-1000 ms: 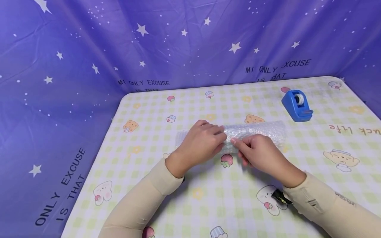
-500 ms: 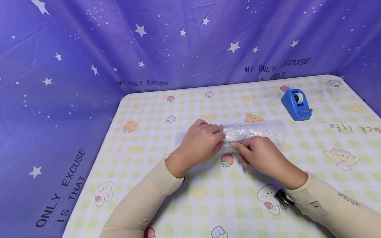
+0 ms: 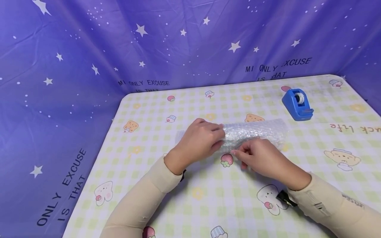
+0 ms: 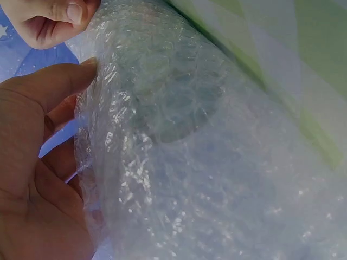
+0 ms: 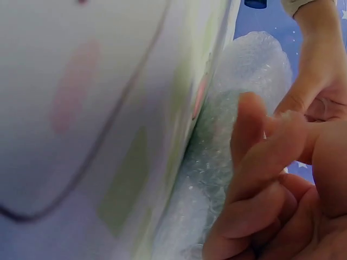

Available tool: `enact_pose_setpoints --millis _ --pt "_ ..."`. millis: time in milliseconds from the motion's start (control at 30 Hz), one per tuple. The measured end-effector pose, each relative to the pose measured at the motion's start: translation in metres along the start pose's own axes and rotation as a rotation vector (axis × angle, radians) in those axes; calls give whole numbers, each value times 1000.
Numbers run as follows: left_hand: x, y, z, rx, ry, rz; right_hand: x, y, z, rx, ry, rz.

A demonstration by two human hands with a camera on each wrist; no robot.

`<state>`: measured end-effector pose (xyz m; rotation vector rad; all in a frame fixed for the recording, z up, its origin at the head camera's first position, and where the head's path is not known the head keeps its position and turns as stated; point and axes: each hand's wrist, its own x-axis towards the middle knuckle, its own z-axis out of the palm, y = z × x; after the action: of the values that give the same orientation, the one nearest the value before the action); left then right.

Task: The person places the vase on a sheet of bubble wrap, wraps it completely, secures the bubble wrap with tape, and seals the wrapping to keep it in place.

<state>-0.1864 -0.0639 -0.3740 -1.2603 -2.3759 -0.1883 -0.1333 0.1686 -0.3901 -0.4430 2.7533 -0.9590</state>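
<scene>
A roll of clear bubble wrap [image 3: 241,131] lies across the table, and a dark greenish rounded shape [image 4: 181,108] shows dimly through it. My left hand [image 3: 200,140] grips the roll near its middle; the left wrist view has the thumb on one face and the other fingers partly hidden behind. At the roll's near side is my right hand [image 3: 263,157], thumb and index finger together at the wrap's edge. Its other fingers are curled in the right wrist view, where the exact contact with the bubble wrap is partly hidden.
A blue tape dispenser [image 3: 292,104] with a tape roll stands at the right rear of the table. A checked, cartoon-printed cloth [image 3: 148,129] covers the tabletop. Purple star-printed curtain [image 3: 190,49] hangs behind and at the sides.
The right thumb and fingers have slid down toward the near edge of the bubble wrap. My left hand keeps its hold, and the roll stays almost where it was.
</scene>
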Motion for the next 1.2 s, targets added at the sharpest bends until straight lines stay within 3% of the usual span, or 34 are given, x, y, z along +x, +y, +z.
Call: enact_pose_setpoints --millis 133,300,567,800,933,1200 --pt "2 -4 -3 -64 -24 10 0 -2 -4 33 -39 12" --pt "5 -9 -10 -151 -102 37 2 -3 -10 59 -50 56" --pt "-2 -13 -24 -217 -265 -28 11 1 -19 101 -47 96" --pt "-5 -14 -31 -250 -340 -49 19 4 -27 122 -72 128" --pt "-6 -12 -32 -249 -347 -61 23 4 -31 110 -86 136" --pt "-11 -9 -29 -260 -287 -25 33 1 -38 94 -116 168"
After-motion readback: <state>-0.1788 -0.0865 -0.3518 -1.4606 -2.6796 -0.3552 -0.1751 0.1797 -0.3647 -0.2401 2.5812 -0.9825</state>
